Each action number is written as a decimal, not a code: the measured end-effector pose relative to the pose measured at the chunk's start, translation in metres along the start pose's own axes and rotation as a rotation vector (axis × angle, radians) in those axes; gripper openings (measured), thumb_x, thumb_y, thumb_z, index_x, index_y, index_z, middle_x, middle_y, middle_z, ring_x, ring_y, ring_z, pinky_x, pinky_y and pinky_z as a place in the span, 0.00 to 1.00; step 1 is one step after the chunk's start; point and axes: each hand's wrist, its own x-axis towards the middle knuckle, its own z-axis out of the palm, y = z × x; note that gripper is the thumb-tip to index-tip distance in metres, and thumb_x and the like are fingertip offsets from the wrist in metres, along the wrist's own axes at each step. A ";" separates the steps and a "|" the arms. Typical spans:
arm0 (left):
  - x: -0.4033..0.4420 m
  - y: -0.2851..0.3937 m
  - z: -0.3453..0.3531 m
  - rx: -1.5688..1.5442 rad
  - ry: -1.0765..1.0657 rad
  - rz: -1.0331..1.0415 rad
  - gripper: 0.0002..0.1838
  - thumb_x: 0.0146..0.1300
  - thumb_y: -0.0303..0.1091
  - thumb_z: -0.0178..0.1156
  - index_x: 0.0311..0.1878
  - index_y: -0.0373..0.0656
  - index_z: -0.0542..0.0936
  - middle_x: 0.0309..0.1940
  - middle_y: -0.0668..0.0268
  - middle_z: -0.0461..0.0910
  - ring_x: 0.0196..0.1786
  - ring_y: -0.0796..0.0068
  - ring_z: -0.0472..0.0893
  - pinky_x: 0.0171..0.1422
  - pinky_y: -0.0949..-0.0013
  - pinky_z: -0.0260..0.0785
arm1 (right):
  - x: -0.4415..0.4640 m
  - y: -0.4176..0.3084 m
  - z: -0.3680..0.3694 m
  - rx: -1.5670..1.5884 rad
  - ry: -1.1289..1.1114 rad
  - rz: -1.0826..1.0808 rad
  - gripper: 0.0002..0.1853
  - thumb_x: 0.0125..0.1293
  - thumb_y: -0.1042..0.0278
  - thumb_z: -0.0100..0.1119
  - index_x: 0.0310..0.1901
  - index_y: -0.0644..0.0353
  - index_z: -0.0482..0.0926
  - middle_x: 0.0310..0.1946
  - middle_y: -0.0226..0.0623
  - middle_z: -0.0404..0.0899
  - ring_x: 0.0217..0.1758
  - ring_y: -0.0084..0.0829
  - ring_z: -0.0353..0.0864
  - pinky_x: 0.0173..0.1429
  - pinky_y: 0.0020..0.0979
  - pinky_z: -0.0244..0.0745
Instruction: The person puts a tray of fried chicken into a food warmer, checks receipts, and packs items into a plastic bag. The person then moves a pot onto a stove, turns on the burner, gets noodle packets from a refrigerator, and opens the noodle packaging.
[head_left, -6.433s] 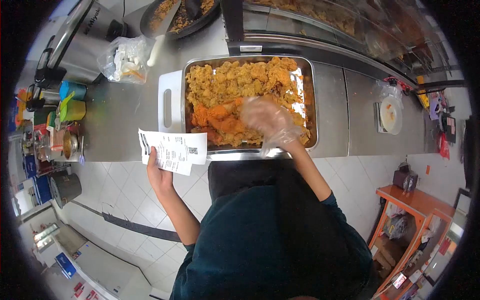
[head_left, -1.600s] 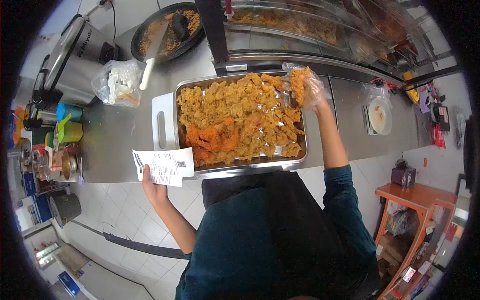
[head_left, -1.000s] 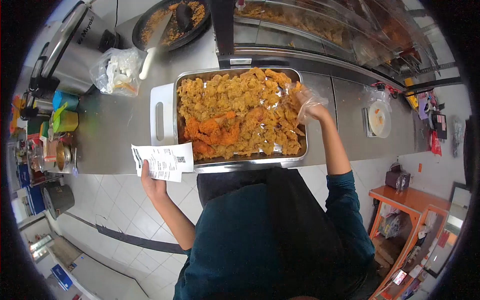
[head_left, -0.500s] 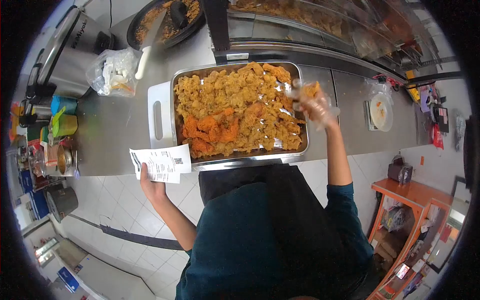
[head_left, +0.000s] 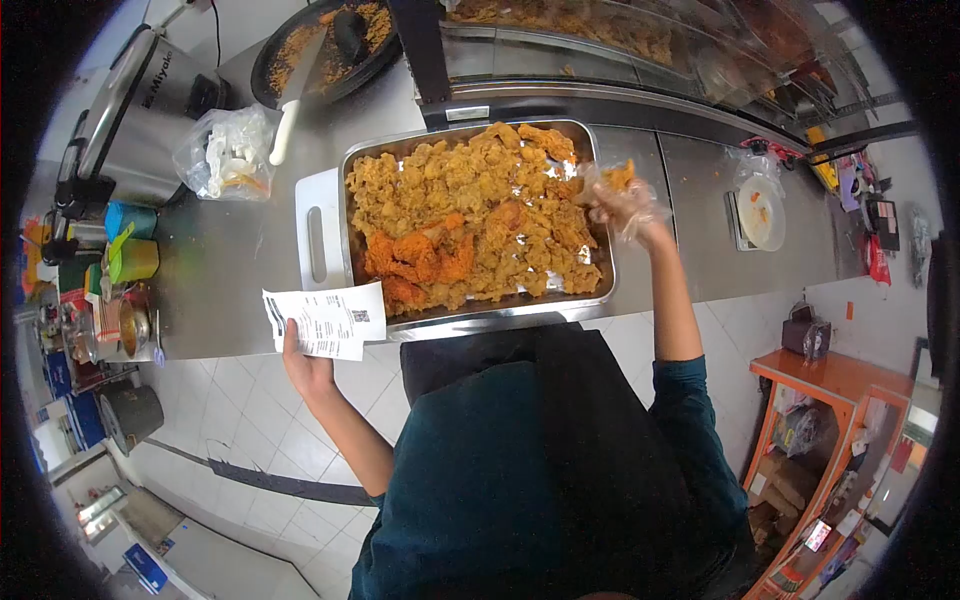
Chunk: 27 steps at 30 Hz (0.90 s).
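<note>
My left hand (head_left: 308,368) holds printed paper slips (head_left: 330,322) at the lower left of the tray, thumb on top. A clear plastic glove covers my right hand (head_left: 622,205), whose fingers are closed round a piece of fried chicken (head_left: 620,177) at the tray's right edge. Battered fried pieces (head_left: 430,180) fill the metal tray (head_left: 480,322), with redder pieces (head_left: 425,258) at its lower left. Under the tray's left side a white cutting board (head_left: 318,190) sticks out.
A knife (head_left: 284,135) rests against a black mortar (head_left: 262,75) at the back left, near a plastic bag (head_left: 225,155) and a Miyako appliance (head_left: 150,110). A glass display case (head_left: 620,95) stands behind. Right lies a white plate (head_left: 762,215).
Over the last seconds my right hand moved from above the tray's middle to its right edge, where it now grips a chicken piece. My left hand has kept the paper slips.
</note>
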 end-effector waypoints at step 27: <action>-0.018 -0.007 -0.028 -0.009 0.014 0.014 0.17 0.58 0.32 0.45 0.49 0.33 0.64 0.47 0.55 0.69 0.50 0.62 0.69 0.54 0.61 0.61 | -0.010 0.005 -0.013 -0.345 -0.032 0.088 0.33 0.41 0.66 0.65 0.51 0.59 0.61 0.36 0.37 0.75 0.34 0.28 0.76 0.32 0.24 0.73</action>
